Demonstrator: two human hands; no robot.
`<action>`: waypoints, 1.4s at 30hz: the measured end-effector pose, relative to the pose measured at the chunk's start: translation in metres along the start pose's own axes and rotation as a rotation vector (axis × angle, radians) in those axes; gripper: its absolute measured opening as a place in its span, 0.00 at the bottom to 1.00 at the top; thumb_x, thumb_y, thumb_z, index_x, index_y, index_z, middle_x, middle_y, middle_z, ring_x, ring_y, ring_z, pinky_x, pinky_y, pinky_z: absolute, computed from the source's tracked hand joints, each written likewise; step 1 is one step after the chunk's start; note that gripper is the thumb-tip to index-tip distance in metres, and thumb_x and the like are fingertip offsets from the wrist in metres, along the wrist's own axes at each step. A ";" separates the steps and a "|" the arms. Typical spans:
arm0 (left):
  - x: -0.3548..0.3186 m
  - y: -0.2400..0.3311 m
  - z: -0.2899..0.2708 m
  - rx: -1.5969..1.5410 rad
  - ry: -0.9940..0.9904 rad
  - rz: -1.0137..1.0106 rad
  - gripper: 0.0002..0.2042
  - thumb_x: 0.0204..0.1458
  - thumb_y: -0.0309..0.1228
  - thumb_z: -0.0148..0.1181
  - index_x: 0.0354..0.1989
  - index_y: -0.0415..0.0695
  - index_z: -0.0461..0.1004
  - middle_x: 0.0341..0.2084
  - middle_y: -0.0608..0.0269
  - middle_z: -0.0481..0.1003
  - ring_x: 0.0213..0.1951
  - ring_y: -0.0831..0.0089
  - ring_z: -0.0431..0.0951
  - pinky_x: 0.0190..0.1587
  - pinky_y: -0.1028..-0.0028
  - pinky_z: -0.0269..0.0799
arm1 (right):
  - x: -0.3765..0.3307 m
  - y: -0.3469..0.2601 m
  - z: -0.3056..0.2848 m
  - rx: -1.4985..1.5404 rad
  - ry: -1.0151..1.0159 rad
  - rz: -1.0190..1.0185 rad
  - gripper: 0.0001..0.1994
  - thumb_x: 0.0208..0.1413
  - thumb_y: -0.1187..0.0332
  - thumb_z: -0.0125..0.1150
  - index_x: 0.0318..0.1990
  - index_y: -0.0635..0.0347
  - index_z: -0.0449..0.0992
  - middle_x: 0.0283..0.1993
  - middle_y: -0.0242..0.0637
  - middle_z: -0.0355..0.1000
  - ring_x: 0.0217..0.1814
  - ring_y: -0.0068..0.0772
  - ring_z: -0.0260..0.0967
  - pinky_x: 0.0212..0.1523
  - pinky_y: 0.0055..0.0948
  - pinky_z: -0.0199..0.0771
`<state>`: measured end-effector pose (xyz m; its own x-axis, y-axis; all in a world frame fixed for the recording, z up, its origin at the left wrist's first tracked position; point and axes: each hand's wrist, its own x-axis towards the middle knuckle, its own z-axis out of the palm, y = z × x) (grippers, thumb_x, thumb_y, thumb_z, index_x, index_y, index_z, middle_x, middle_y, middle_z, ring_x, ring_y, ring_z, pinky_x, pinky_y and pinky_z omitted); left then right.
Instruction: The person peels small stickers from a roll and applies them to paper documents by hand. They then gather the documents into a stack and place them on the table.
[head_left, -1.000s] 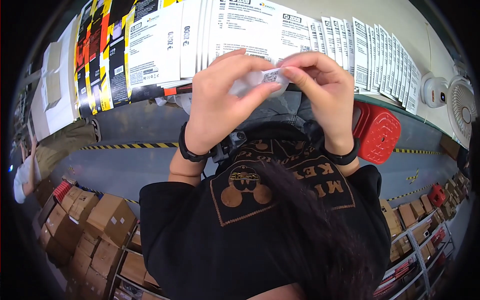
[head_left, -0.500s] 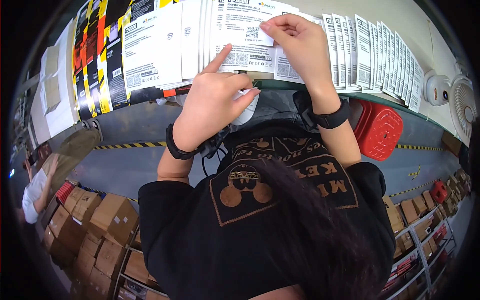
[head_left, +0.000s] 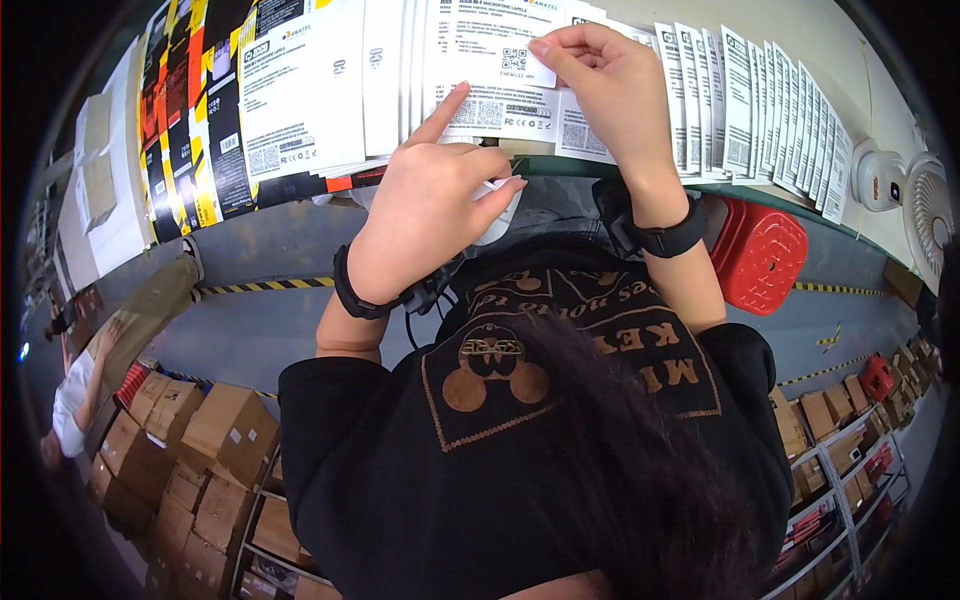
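Observation:
My right hand (head_left: 610, 90) reaches up to a white flat printed box (head_left: 490, 70) in the overlapping row on the table. Its fingertips are pinched together against the top of the box face, and anything between them is too small to see. My left hand (head_left: 430, 210) sits lower at the table's front edge. Its index finger points up and touches the same box, while the other fingers curl around a small white piece (head_left: 498, 215). Both wrists wear black bands.
More white boxes (head_left: 760, 100) fan out to the right, and black, orange and yellow ones (head_left: 190, 120) to the left. A red stool (head_left: 765, 255) and a white fan (head_left: 900, 185) stand at the right. Cardboard cartons (head_left: 200, 440) and another person (head_left: 75, 400) are at the lower left.
My hands were together, working a small clear-white piece. My right hand then rose to the white box, and my left hand dropped lower with its index finger extended.

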<state>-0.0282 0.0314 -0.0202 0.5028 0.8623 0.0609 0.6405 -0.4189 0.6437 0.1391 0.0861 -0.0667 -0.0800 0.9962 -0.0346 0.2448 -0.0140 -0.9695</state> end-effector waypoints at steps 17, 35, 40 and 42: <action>-0.013 0.005 0.001 0.014 0.081 0.029 0.06 0.37 0.25 0.60 0.16 0.41 0.70 0.09 0.61 0.67 0.16 0.62 0.68 0.60 0.63 0.53 | -0.025 -0.027 0.012 -0.723 -0.082 -0.729 0.26 0.50 0.63 0.55 0.58 0.54 0.57 0.45 0.40 0.70 0.55 0.35 0.61 0.59 0.43 0.51; -0.002 0.017 -0.006 -0.400 0.529 -0.044 0.03 0.38 0.25 0.63 0.23 0.43 0.75 0.15 0.67 0.72 0.20 0.75 0.70 0.55 0.58 0.56 | -0.053 -0.060 -0.032 0.176 -0.355 0.047 0.13 0.48 0.76 0.57 0.43 0.68 0.69 0.39 0.38 0.70 0.42 0.24 0.68 0.44 0.20 0.67; 0.002 0.018 -0.003 -0.275 0.596 0.012 0.02 0.39 0.22 0.61 0.23 0.41 0.74 0.20 0.64 0.73 0.25 0.74 0.71 0.53 0.59 0.58 | -0.053 -0.059 -0.023 0.301 -0.169 -0.017 0.09 0.48 0.78 0.57 0.39 0.69 0.70 0.35 0.36 0.71 0.38 0.22 0.68 0.39 0.16 0.68; 0.003 0.017 -0.001 -0.328 0.616 -0.002 0.02 0.40 0.21 0.61 0.23 0.40 0.74 0.20 0.64 0.72 0.25 0.74 0.72 0.54 0.59 0.58 | -0.051 -0.060 -0.024 0.324 -0.183 0.039 0.08 0.48 0.78 0.57 0.38 0.69 0.71 0.35 0.36 0.71 0.37 0.21 0.68 0.39 0.15 0.68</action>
<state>-0.0158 0.0270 -0.0083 0.0184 0.9079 0.4188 0.3835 -0.3932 0.8356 0.1517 0.0379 -0.0010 -0.2556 0.9628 -0.0872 -0.0649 -0.1071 -0.9921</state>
